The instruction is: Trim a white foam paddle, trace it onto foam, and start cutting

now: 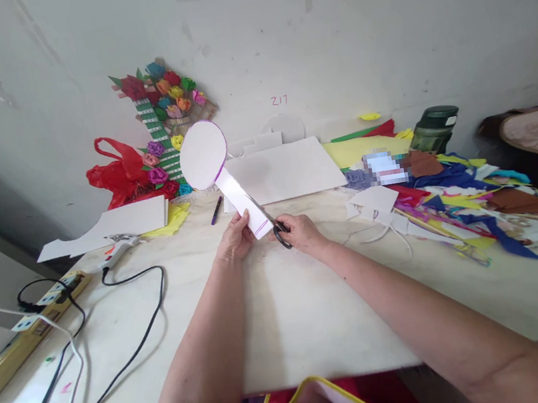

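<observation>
Left hand (235,238) pinches a white, round-headed card cutout (213,160), its strip (248,210) between both hands. Right hand (302,231) grips black-handled scissors (275,226) along the strip's edge; short snips should keep it straight.

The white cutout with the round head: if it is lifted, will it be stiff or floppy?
The white cutout likely feels fairly stiff, since its disc extends flat beyond the left hand without drooping. It is probably light, as that hand pinches only its strip. It might bend where they join.
</observation>
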